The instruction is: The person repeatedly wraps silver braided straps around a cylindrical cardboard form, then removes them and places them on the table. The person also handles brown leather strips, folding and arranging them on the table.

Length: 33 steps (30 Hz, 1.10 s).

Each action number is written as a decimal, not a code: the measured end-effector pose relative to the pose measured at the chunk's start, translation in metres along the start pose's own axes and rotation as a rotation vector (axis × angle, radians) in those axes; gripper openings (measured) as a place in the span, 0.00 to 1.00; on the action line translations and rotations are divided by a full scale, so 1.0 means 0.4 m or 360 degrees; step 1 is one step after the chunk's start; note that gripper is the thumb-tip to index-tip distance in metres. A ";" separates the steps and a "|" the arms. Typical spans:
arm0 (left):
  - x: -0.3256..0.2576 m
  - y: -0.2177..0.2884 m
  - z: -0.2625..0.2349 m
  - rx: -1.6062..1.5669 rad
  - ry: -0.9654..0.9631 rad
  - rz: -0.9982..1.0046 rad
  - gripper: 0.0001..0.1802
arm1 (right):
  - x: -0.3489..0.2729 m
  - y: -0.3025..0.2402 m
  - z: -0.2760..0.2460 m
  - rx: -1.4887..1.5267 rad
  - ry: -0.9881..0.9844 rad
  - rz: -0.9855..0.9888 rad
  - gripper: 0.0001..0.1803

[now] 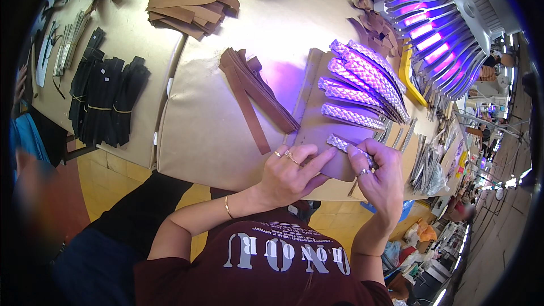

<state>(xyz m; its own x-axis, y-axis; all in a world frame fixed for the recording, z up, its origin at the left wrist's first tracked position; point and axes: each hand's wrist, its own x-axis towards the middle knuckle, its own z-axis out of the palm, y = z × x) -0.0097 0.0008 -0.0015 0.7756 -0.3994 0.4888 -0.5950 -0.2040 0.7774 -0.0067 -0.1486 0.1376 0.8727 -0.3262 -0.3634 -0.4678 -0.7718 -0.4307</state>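
A short braided strap (340,143), pale and lit purple, lies at the near edge of a brown board (310,127). My right hand (379,173) pinches this strap between thumb and fingers near its right end. Just left of the strap is my left hand (294,171), its fingers curled and its index fingertip close to the strap's left end at the board's edge. Whatever is between its thumb and index finger is hidden. Several longer braided straps (362,76) are fanned out on the board beyond my hands.
A finned lamp (436,39) glows purple at the upper right, over a yellow-rimmed tray (406,71). Brown strips (258,93) lie left of the board, with a larger brown pile (190,5) farther back. Black bundles (107,99) lie at the left; more braided straps (425,164) lie right.
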 end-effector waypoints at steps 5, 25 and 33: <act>-0.001 0.000 -0.001 0.0005 -0.0024 -0.0018 0.34 | 0.002 0.002 0.005 -0.0023 0.0028 -0.0017 0.14; 0.006 0.012 0.015 0.0037 -0.0036 0.0127 0.29 | 0.009 0.010 0.002 -0.0088 0.0052 -0.0137 0.12; 0.002 0.004 0.018 -0.0015 -0.0158 0.0138 0.31 | -0.016 0.075 -0.073 -0.0180 0.0163 -0.0225 0.14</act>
<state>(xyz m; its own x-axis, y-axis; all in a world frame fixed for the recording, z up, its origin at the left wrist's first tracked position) -0.0114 -0.0064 -0.0028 0.6962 -0.5019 0.5132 -0.6567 -0.1567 0.7377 -0.0221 -0.1855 0.1510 0.9409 -0.2594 -0.2177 -0.3259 -0.8683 -0.3739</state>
